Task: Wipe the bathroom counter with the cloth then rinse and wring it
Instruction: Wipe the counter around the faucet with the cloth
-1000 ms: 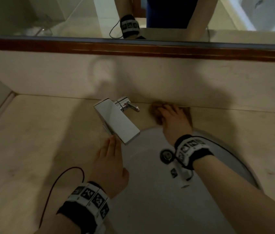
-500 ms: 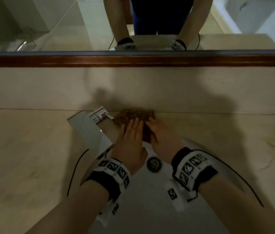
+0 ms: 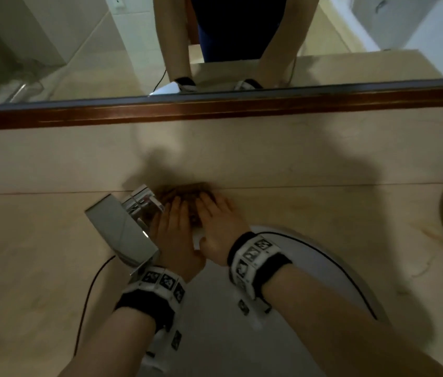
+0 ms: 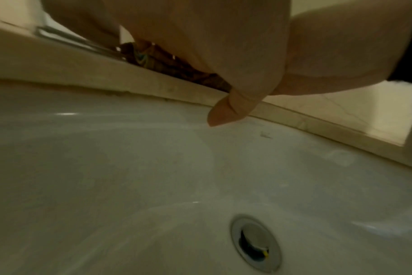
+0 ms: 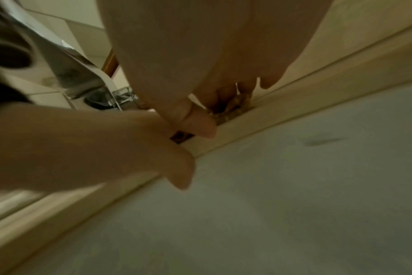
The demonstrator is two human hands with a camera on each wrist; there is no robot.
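1. Both hands lie flat on a brown cloth (image 3: 187, 192), fingers straight and pressing down, not curled round it.
2. Left hand (image 3: 174, 235) sits just right of the tap (image 3: 122, 229), its fingertips on the near left part of the cloth.
3. Right hand (image 3: 219, 229) lies beside the left one, the two touching near the thumbs, its fingers on the right part of the cloth.
4. Cloth position: bunched on the counter (image 3: 38, 254) along its back edge, on the narrow strip between the sink (image 3: 323, 273) and the back wall, just right of the tap's base.
5. From the left wrist, the left hand (image 4: 223, 55) hangs over the back rim of the sink (image 4: 106, 167), thumb pointing down, with the dark patterned cloth (image 4: 176, 65) showing under the palm on the counter ledge.
6. From the right wrist, the right hand (image 5: 212, 46) presses on the cloth (image 5: 233, 106), only a small crumpled piece showing below the fingers; the left hand (image 5: 94, 148) crosses the lower left of the view.
7. Sink: white and oval, set into the beige counter, with a metal drain (image 4: 255, 241) at its bottom.
8. Each wrist wears a black band with square printed markers; a thin black cable (image 3: 89, 295) lies across the counter left of the sink.
9. A wood-framed mirror (image 3: 214, 44) above the back wall reflects the person's arms.
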